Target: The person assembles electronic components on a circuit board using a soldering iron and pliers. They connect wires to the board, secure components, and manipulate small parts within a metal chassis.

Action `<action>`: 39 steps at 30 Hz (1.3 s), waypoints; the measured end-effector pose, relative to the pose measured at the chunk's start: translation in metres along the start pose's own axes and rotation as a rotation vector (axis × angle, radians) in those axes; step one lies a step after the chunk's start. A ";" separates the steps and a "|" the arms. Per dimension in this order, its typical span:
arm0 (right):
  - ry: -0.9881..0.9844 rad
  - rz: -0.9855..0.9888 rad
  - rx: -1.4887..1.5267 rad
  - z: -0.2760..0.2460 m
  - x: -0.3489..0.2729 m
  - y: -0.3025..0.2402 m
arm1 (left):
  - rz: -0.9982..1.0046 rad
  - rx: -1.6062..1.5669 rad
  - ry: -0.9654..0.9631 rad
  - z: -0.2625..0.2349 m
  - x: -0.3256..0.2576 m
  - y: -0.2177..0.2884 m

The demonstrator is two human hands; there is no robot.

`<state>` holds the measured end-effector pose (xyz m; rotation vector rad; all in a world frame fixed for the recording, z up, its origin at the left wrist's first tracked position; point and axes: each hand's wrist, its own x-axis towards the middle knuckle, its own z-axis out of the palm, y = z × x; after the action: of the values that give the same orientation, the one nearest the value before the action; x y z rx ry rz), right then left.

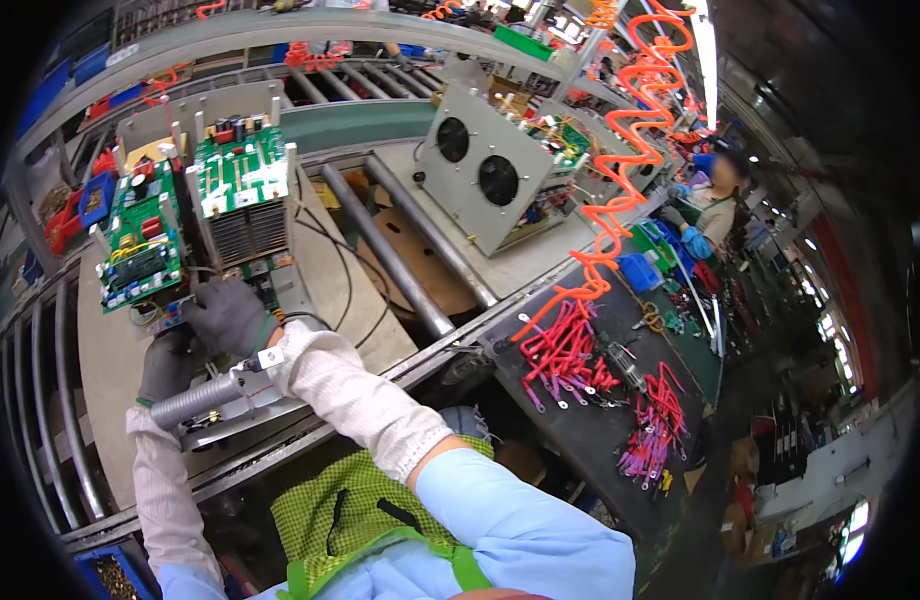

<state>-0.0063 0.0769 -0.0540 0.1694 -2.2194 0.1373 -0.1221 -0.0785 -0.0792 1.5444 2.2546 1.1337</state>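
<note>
An opened electrical unit stands on a board on the roller line at the left, with an upright green circuit board (145, 240) and a second green circuit board (242, 175) over a black finned heatsink (248, 232). My right hand (228, 316), in a grey glove, is at the unit's near end with its fingers curled in among wires and small parts; what they hold is hidden. My left hand (167, 368), gloved in grey too, is just below it, its fingertips out of sight. A grey ribbed hose (195, 400) crosses in front of both wrists, by the unit's metal front panel (242, 420).
A second unit with a two-fan grey panel (480, 170) stands farther right along the rollers (405, 250). Red and purple cables (570, 350) lie on a dark side table (540, 410). An orange coiled hose (635, 130) hangs above. A co-worker (715, 200) is at the far right.
</note>
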 end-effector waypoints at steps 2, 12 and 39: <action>0.020 -0.003 -0.021 0.002 0.000 -0.003 | 0.146 0.059 0.102 0.004 -0.003 -0.013; -0.039 0.000 0.013 0.006 -0.002 0.001 | -0.488 -1.614 0.023 0.020 0.011 -0.034; 0.000 0.029 0.024 0.001 -0.003 -0.001 | 0.199 0.117 0.093 0.012 -0.003 -0.041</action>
<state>-0.0048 0.0759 -0.0571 0.1511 -2.2214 0.1803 -0.1434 -0.0815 -0.1158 1.8323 2.3057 1.1648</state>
